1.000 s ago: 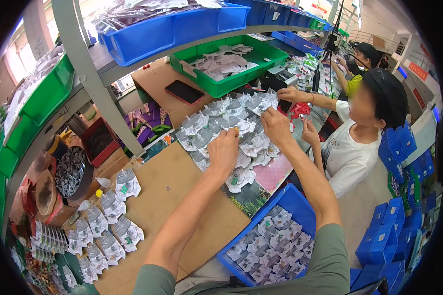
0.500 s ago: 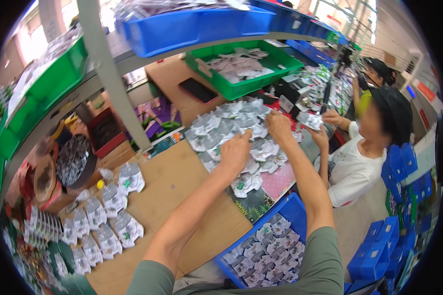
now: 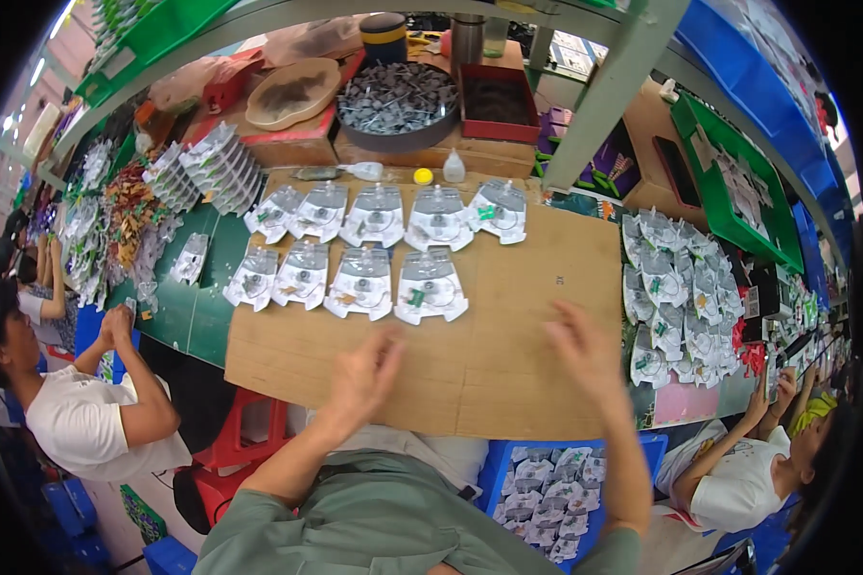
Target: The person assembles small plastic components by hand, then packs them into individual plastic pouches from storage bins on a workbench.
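My left hand [image 3: 366, 374] hovers over the cardboard sheet [image 3: 508, 374], just below the front row of parts, with its fingers loosely bent and nothing visible in them. Somewhat blurred, my right hand [image 3: 582, 353] is above the right part of the cardboard with fingers apart, also without a visible object. Two rows of white-and-grey plastic assemblies lie beyond the hands. The front-row assembly [image 3: 431, 287] nearest my left hand has a small green piece on it; so does the back-row assembly [image 3: 499, 211] at the right end.
A heap of similar assemblies [image 3: 681, 297] lies to the right, and a blue crate [image 3: 494, 470] holds more below. Behind the rows stand a round tub of small grey parts [image 3: 398, 101], a red box [image 3: 499, 103] and a squeeze bottle [image 3: 454, 166]. People sit on both sides.
The view has swung left. My hands have left the heap of assemblies on the right and are now apart over the cardboard, facing the two rows.
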A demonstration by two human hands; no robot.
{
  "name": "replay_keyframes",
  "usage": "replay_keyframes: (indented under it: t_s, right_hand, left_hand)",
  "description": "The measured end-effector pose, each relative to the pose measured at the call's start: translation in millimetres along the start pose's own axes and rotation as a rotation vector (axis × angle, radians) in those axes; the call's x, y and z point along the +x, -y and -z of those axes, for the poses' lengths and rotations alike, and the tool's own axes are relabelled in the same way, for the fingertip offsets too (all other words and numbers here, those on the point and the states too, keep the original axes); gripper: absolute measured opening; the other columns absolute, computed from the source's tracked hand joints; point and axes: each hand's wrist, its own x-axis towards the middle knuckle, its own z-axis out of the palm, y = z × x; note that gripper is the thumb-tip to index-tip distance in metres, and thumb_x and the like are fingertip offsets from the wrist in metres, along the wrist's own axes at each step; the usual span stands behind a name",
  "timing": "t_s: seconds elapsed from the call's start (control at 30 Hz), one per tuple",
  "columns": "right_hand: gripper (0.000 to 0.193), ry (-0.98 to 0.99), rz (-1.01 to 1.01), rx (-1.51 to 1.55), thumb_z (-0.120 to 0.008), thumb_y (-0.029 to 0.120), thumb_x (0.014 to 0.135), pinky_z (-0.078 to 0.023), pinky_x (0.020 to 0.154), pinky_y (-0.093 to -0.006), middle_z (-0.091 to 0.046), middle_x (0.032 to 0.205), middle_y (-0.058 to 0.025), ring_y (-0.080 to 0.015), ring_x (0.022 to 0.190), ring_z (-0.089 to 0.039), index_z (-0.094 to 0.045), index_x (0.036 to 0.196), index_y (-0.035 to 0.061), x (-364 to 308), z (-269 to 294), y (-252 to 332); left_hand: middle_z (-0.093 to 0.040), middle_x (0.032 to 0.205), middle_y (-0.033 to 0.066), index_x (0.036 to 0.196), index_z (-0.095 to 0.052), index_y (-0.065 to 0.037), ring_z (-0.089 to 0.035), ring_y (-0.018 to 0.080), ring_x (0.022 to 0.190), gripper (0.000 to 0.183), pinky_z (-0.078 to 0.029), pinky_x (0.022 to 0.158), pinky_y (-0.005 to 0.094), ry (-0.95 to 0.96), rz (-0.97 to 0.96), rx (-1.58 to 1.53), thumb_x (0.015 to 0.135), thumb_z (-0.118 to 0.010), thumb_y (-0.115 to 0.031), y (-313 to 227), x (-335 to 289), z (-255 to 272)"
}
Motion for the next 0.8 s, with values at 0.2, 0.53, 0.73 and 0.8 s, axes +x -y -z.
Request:
replay_keyframes:
  t_s: [0.2, 0.53, 0.73, 0.8]
  right_hand:
    - [0.039, -0.172, -0.049, -0.044, -0.054, 0.013, 0.092, -0.051, 0.082, -0.0448, -0.065, 0.104, -0.0235, -0.0392, 0.092, -0.064, -0.05, 0.128, -0.0008, 32.1, -107.1, 26.0]
    - [0.026, -0.479, -0.081, -0.131, -0.055, 0.012, 0.09, -0.049, 0.09, -0.0395, -0.066, 0.106, -0.0167, -0.0316, 0.101, -0.063, -0.062, 0.112, 0.0012, -66.7, 36.2, -31.8]
    - [0.02, -1.017, -0.304, -0.445, -0.056, 0.015, 0.089, -0.052, 0.069, -0.0389, -0.068, 0.082, -0.015, -0.0282, 0.073, -0.066, -0.067, 0.102, 0.006, -122.8, 227.1, -161.2]
    - [0.02, -1.048, -0.448, -0.46, -0.057, 0.017, 0.087, -0.052, 0.079, -0.043, -0.069, 0.089, -0.0178, -0.0347, 0.088, -0.067, -0.069, 0.1, 0.0082, -120.3, 273.7, -206.5]
  left_hand:
    - [-0.065, 0.079, 0.0171, 0.134, -0.045, -0.001, -0.062, 0.0246, 0.063, 0.044, -0.046, 0.057, 0.0387, -0.149, 0.083, 0.045, 0.095, -0.057, -0.016, 36.6, 20.3, 10.6]
    - [-0.052, 0.064, 0.003, 0.125, -0.046, -0.004, -0.044, 0.009, 0.049, 0.029, -0.033, 0.042, 0.0256, -0.198, 0.149, -0.062, 0.1, -0.05, -0.017, 72.9, 39.2, 3.8]
    - [-0.053, 0.064, 0.0028, 0.13, -0.045, -0.003, -0.045, 0.0071, 0.05, 0.032, -0.035, 0.042, 0.0226, -0.204, 0.062, -0.201, 0.099, -0.045, -0.011, 75.2, 30.0, 4.2]
    - [-0.054, 0.065, 0.0028, 0.131, -0.045, -0.003, -0.045, 0.0071, 0.05, 0.033, -0.035, 0.043, 0.0227, -0.224, 0.025, -0.214, 0.099, -0.046, -0.011, 69.7, 25.5, -0.3]
